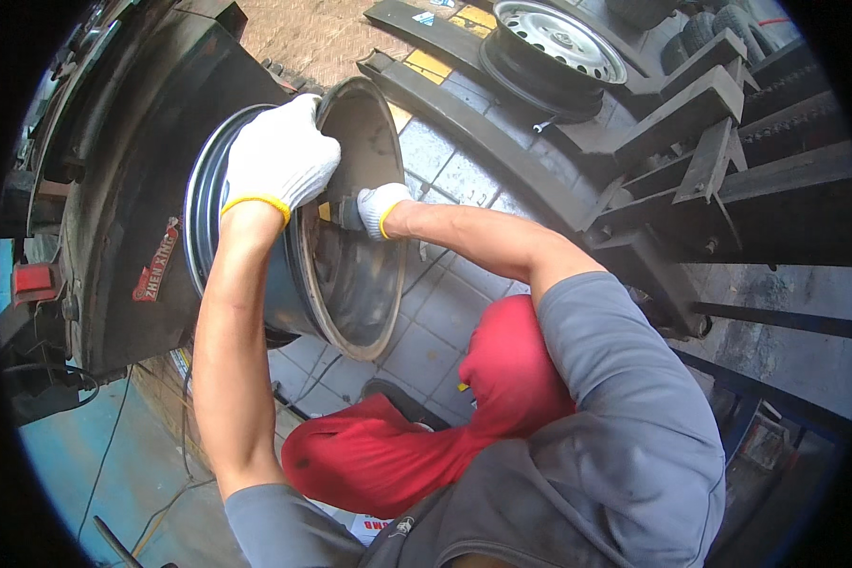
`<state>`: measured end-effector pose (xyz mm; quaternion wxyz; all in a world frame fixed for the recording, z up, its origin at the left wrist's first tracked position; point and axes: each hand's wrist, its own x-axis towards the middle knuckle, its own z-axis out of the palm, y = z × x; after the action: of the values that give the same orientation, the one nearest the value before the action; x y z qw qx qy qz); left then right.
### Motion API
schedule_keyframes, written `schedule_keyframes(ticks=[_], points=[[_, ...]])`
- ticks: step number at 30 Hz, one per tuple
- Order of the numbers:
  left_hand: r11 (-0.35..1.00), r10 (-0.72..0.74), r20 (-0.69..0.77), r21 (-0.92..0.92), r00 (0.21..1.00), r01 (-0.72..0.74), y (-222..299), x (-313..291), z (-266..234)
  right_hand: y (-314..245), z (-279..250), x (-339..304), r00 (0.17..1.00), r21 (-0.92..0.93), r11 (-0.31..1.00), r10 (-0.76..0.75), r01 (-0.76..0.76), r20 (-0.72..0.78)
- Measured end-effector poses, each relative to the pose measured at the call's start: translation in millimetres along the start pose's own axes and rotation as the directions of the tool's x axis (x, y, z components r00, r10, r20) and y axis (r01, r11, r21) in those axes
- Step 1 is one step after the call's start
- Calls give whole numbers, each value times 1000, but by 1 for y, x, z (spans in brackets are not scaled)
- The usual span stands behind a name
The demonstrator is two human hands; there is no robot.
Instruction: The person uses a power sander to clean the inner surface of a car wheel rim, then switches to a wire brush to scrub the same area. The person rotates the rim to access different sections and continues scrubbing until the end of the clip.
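A dark steel wheel rim [385, 308] stands on edge in front of me, its hollow side turned to the right. My left hand [279, 156], in a white knit glove with a yellow cuff, is closed over the top of the rim. My right hand [379, 208], gloved the same way, reaches into the hollow. Its fingers are closed around a small dark grey thing [350, 214], mostly hidden by the glove and too unclear to name. A small yellow patch shows just left of it.
Close on the left is a dark machine body [142, 189] with a red sticker. A second wheel [559, 43], with a silver face, lies at the far right between dark steel beams [488, 128]. A steel lift frame [757, 208] fills the right. Cables [166, 502] trail at lower left.
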<state>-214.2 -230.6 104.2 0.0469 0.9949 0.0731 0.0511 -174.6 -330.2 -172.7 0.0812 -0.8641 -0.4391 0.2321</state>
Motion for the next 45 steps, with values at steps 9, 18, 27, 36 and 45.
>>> schedule_keyframes(ticks=[9, 18, 27, 36, 45], points=[[1000, 6, -15, -9, 1000, -6, 4, 6, -4, 9, 8, -30, 975, 137, 991, -36, 5, 221], [1000, 3, -40, -13, 999, -4, -5, 31, 12, 46, 36, -73, 983, 226, 960, 145, -167, 111], [999, -25, 25, 29, 999, 24, -4, 42, 8, 40, 32, -80, 967, 304, 918, 244, -255, 74], [1000, -19, -14, 14, 1000, 20, -6, 53, 14, 31, 24, -61, 970, 258, 961, 33, -97, 241], [999, -34, -5, 13, 999, 34, -5, 50, 13, 72, 19, -58, 946, 236, 939, 289, -251, -145]])
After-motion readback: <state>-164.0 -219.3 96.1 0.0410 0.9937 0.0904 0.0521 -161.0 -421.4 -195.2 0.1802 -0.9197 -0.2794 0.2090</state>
